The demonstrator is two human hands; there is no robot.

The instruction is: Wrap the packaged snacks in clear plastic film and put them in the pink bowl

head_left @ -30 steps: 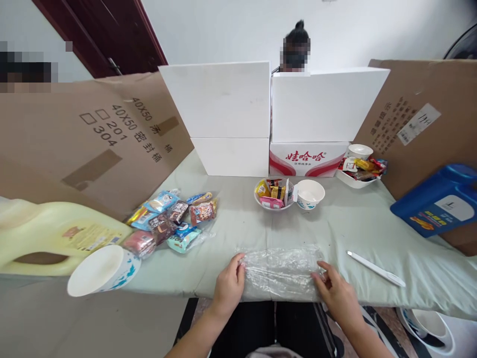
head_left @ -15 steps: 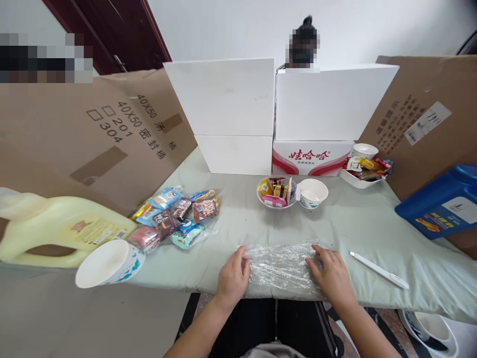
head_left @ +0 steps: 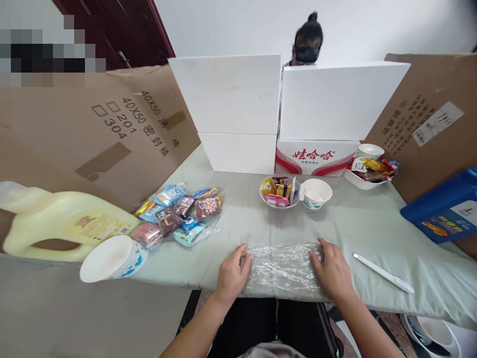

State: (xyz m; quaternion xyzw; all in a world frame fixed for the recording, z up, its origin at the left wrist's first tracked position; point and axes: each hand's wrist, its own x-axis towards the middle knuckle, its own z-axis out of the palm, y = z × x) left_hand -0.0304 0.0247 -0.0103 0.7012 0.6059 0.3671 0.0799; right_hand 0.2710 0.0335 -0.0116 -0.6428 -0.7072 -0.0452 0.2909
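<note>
A crumpled sheet of clear plastic film [head_left: 282, 268] lies flat on the pale green cloth at the table's near edge. My left hand [head_left: 231, 275] rests on the film's left end, fingers pressed down on it. At the film's right end my right hand [head_left: 333, 271] lies palm down, fingers spread over the film. Neither hand lifts it.
A pile of snack packets [head_left: 176, 215] lies to the left, with a paper bowl [head_left: 112, 258] and a yellow jug [head_left: 59, 226] beyond it. A bowl of snacks [head_left: 278, 193], an empty paper bowl [head_left: 316, 193], a white pen [head_left: 383, 272], a blue jug [head_left: 445, 208], white boxes and cardboard screens stand around. A person sits behind the boxes.
Both hands have slid a little inward and further onto the film, the right hand moving up from its near corner. The view has shifted slightly right and down.
</note>
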